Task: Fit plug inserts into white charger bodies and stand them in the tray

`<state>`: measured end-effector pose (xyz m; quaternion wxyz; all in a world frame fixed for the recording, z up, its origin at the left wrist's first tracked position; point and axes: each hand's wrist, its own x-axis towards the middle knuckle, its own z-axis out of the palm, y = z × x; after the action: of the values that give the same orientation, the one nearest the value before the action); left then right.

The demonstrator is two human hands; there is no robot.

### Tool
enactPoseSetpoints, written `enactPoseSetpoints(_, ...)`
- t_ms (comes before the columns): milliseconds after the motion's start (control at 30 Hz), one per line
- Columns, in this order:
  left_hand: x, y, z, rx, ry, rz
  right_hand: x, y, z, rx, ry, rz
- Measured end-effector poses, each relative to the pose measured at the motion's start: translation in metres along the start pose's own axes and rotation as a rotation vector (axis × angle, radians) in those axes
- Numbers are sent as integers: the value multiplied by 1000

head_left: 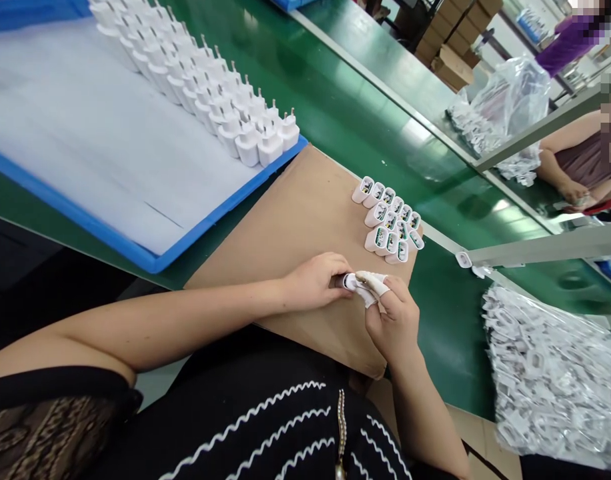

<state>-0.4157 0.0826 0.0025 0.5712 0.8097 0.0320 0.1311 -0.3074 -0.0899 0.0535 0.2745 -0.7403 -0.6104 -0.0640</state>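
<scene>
My left hand (318,281) is closed around a small white charger housing (346,282), held sideways above the brown cardboard with its end toward my right hand. White finger covers are on the thumb and forefinger of my right hand (393,310), which pinch together against that end. Whatever small piece lies between them is hidden by the covers. Just beyond my hands, several open white charger housings (391,215) stand in short rows, with green circuit boards and parts showing inside.
Cardboard (280,220) covers the green bench (445,333). On the left, a blue tray (173,257) holds rows of white plug chargers (195,80). A clear bag of white parts (550,373) lies right. Past a metal frame (535,248), a co-worker's hands (578,193) are near another bag (510,100).
</scene>
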Motion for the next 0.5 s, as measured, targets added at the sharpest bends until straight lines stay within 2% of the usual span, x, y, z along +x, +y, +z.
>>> enactPoseSetpoints(167,-1,1,0,-4,1,-19,2,-2,0,-37,-34,-29)
enactPoseSetpoints(333,-2,-1,-1,-12,0,-14,6,-4,-2,-135,-109,7)
enactPoseSetpoints(500,-1,2,5,7,26,-11,-4,1,8,-83,-14,117)
